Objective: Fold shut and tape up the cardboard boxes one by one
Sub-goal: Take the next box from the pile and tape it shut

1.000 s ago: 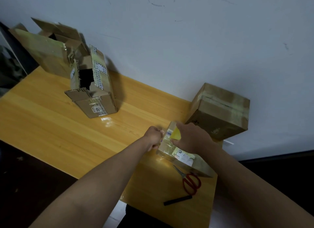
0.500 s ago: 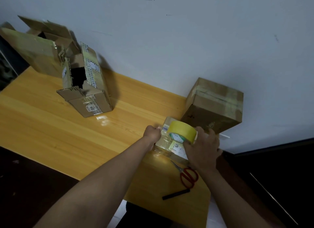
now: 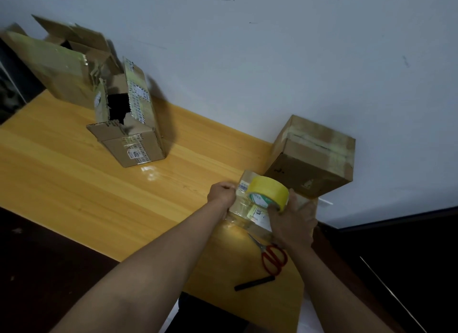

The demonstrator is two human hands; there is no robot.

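The small box, glossy with clear tape and bearing printed labels, sits on the wooden table between the two hands. The right hand grips a yellow tape roll from below and behind, fingers curled round its rim, holding it over the top of the small box. The left hand is curled into a fist against the box's left end; whether it pinches a tape end there cannot be told. Just beyond the right hand's grip, touching or nearly touching the small box, stands a closed brown box with tape across its top, against the wall. Just below the right wrist lie red-handled scissors on the table, and nearer the person a short black stick. Well away to the left of the left hand lies an open box on its side with its torn flap out, and behind that a larger open box with raised flaps.
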